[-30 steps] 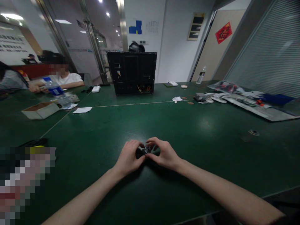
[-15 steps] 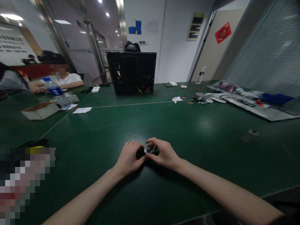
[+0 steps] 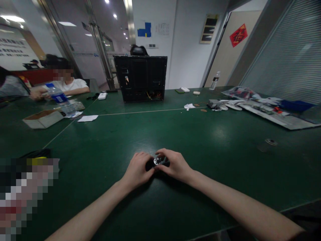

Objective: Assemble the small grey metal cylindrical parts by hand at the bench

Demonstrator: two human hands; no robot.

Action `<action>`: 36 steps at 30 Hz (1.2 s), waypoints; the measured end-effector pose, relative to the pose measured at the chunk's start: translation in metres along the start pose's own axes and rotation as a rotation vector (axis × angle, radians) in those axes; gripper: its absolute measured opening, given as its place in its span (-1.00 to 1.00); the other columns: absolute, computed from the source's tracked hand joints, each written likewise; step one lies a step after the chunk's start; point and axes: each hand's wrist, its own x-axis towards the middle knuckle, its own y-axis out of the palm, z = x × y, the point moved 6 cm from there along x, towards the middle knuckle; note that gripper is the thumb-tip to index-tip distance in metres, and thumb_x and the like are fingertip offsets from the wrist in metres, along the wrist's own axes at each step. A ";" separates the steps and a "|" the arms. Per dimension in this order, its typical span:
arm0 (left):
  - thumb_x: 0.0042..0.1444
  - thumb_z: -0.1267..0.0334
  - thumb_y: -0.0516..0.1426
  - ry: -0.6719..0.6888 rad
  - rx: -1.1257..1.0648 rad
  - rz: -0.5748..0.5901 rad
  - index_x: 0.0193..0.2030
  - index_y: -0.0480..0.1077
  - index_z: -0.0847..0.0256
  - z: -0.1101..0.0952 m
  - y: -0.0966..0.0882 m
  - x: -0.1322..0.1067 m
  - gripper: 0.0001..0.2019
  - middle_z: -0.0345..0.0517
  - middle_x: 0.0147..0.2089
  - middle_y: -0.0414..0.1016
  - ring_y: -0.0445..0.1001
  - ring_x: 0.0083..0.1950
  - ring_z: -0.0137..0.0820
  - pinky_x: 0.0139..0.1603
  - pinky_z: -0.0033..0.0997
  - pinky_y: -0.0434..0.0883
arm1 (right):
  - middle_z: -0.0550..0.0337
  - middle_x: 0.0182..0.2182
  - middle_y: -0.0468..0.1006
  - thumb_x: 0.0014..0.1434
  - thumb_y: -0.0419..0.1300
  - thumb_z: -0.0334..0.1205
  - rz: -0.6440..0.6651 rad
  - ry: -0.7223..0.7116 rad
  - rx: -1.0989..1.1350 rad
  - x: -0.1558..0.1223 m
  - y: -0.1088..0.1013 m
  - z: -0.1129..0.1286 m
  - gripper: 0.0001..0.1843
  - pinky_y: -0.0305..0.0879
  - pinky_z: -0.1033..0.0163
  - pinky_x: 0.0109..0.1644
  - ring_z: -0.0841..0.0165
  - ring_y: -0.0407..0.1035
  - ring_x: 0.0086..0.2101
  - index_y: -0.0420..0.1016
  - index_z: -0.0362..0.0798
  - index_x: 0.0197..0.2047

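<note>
My left hand [image 3: 139,169] and my right hand [image 3: 176,165] meet over the green tabletop [image 3: 160,134] in front of me. Between their fingertips is a small round silver-and-black part [image 3: 157,161], too small to name more exactly. The left fingers and thumb curl around its left side. From the right, my other thumb and fingers pinch its edge, leaving a gap inside the curl of that hand. Much of the part's body is hidden by the fingers.
Far right lies a flat board [image 3: 286,122] with loose parts; nearer stands a clear, metal-rimmed container [image 3: 271,142]. A black panel-like case [image 3: 140,78] stands at the back. Left are an open box [image 3: 43,119], a tilted water bottle [image 3: 60,97] and a seated person [image 3: 72,86].
The small round part has shifted very slightly left, with the right fingertips following. Both hands otherwise keep their place and hold.
</note>
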 end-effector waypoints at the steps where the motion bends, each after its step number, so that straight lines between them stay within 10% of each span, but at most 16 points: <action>1: 0.08 0.23 0.17 -0.004 0.002 0.005 -0.22 0.41 0.18 0.000 0.000 0.000 -0.86 -0.08 -0.24 0.50 0.40 -0.16 -0.23 -0.12 -0.27 0.28 | 0.15 -0.23 0.53 0.04 0.28 -0.19 0.002 -0.007 -0.006 0.000 0.000 0.000 -0.61 0.33 0.23 -0.16 0.35 0.42 -0.27 0.34 -0.03 -0.06; 36: 0.08 0.29 0.14 -0.021 -0.076 0.036 -0.17 0.38 0.21 0.004 0.003 0.001 -0.84 -0.06 -0.23 0.45 0.38 -0.18 -0.25 -0.13 -0.27 0.28 | 0.08 -0.15 0.49 0.09 0.19 -0.38 0.052 -0.115 0.103 0.001 0.002 0.010 -0.65 0.30 0.20 -0.04 0.32 0.38 -0.16 0.37 -0.08 -0.02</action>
